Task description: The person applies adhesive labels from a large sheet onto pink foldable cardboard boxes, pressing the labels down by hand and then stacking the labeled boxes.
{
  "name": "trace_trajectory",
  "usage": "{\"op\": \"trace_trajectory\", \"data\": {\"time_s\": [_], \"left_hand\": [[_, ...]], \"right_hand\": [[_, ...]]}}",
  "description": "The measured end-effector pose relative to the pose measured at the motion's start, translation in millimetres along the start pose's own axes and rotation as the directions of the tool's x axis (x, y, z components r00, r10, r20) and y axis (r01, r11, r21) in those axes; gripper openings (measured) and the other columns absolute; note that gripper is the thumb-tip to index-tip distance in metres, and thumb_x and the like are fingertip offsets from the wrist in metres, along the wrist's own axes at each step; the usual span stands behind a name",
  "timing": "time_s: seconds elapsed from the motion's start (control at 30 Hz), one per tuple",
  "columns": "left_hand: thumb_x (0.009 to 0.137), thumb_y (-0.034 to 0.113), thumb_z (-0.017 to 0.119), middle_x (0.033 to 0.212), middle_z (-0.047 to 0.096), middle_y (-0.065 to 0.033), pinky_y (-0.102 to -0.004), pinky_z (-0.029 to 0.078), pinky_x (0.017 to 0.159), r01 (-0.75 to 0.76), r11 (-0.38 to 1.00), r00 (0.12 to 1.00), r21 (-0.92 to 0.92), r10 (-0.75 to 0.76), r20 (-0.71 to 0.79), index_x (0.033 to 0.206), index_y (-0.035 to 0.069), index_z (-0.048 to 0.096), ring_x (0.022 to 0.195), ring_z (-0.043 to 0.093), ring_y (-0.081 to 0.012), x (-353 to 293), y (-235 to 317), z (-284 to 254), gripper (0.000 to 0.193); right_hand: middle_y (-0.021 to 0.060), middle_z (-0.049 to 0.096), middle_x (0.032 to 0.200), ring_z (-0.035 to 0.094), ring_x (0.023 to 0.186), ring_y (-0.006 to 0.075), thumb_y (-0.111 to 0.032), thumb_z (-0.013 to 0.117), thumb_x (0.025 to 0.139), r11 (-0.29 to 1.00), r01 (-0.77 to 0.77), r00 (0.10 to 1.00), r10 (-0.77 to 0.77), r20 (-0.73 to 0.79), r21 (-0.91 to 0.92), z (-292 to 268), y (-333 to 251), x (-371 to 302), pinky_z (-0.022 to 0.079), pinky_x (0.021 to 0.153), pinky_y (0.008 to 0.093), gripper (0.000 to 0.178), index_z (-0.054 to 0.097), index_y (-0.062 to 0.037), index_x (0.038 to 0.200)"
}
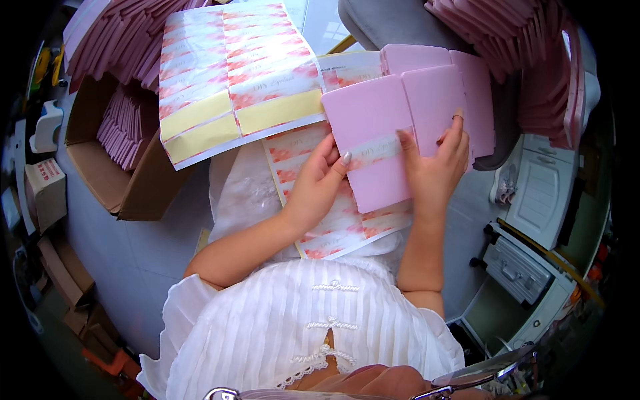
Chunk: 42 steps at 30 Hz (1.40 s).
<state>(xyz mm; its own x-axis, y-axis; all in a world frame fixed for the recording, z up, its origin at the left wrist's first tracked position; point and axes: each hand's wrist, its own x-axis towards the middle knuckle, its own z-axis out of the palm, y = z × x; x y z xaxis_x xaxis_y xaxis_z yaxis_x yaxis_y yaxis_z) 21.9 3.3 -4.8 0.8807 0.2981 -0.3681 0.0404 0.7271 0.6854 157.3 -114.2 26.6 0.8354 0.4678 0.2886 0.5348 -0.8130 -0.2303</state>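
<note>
Both hands are placed at a flat pink piece (381, 187), located over the lap, across which a floral label (377, 153) is laid. Its left edge is grasped by the left hand (319, 181), with the thumb set on top at the label's end. By the right hand (437, 160), the right edge is met with the thumb, while the fingers are spread, loosely curved, over neighbouring pink pieces (433, 87); whether anything is pinched there cannot be told. For a neat result, the label should probably be kept square to the edges and smoothed from its middle outward, so that no bubble is trapped; support from beneath would help, since the piece looks able to flex. Below it, a lower label sheet (330, 237) is spread over the white skirt (237, 183). At upper left, an upper label sheet (263, 57) is seen, with bare yellow backing (280, 111) exposed near its lower end. Farther left, a cardboard box (153, 193) is partly filled with pink items (123, 127), and more pink stacks (500, 33) are seen at upper right, beside a grey chair (380, 27).
</note>
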Motion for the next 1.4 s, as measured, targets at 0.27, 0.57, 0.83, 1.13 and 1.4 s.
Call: {"op": "trace_trajectory", "data": {"time_s": [0.27, 0.57, 0.83, 1.13, 1.4], "left_hand": [[0.096, 0.010, 0.047, 0.130, 0.049, -0.0136, -0.0307, 0.043, 0.097, 0.009, 0.997, 1.000, 0.073, -0.009, 0.007, 0.139, 0.000, 0.029, 0.116, 0.051, -0.0192, -27, 22, -15, 0.047], [0.097, 0.024, 0.047, 0.089, 0.056, -0.0063, -0.0190, 0.043, 0.054, -0.170, 0.958, 0.978, -0.229, 0.136, -0.155, 0.105, 0.009, 0.046, 0.071, 0.059, -0.0132, -96, 49, -115, 0.018], [0.095, 0.037, 0.049, 0.118, 0.055, -0.0105, -0.0326, 0.043, 0.090, -0.322, 0.938, 0.734, 0.126, 0.331, -0.593, 0.126, 0.002, 0.043, 0.106, 0.054, -0.0175, -82, 89, -145, 0.047], [0.088, 0.011, 0.061, 0.113, 0.060, -0.0101, -0.0292, 0.049, 0.087, -0.251, 0.966, 0.908, 0.070, 0.260, -0.329, 0.121, -0.002, 0.046, 0.100, 0.061, -0.0158, -38, 122, -148, 0.038], [0.093, 0.011, 0.055, 0.116, 0.058, -0.0093, -0.0270, 0.046, 0.090, -0.450, 0.866, 0.809, 0.218, 0.499, -0.313, 0.125, -0.001, 0.041, 0.106, 0.056, -0.0133, -76, 96, -99, 0.037]], "right_hand": [[0.0175, 0.058, 0.101, 0.058, 0.090, 0.0355, -0.031, 0.067, 0.081, 1.000, 0.002, 0.992, -0.003, -0.130, -0.008, 10, 3, 10, 0.044, 0.078, 0.0443, 0.063, 0.042, 0.0010, 0.128], [-0.0023, 0.041, 0.077, 0.034, 0.064, 0.0041, -0.002, 0.047, 0.092, 0.644, -0.104, 0.955, 0.277, -0.105, 0.758, -2, 27, 7, 0.032, 0.061, 0.0161, 0.046, 0.034, -0.0002, 0.136], [0.0074, 0.059, 0.091, 0.048, 0.068, 0.0075, -0.002, 0.045, 0.094, 0.509, 0.081, 0.997, -0.051, -0.064, 0.857, -27, -53, -14, 0.041, 0.063, 0.0208, 0.056, 0.017, -0.0001, 0.142], [0.0151, 0.065, 0.100, 0.065, 0.089, 0.0279, 0.007, 0.056, 0.084, 0.507, 0.322, 0.809, -0.586, 0.045, 0.799, -4, -139, -13, 0.051, 0.076, 0.0345, 0.064, 0.027, 0.0027, 0.140], [0.0155, 0.064, 0.107, 0.065, 0.092, 0.0261, 0.006, 0.065, 0.077, 0.250, 0.457, 0.727, -0.657, -0.197, 0.853, 19, -191, -11, 0.052, 0.073, 0.0336, 0.062, 0.040, 0.0041, 0.134]]}}
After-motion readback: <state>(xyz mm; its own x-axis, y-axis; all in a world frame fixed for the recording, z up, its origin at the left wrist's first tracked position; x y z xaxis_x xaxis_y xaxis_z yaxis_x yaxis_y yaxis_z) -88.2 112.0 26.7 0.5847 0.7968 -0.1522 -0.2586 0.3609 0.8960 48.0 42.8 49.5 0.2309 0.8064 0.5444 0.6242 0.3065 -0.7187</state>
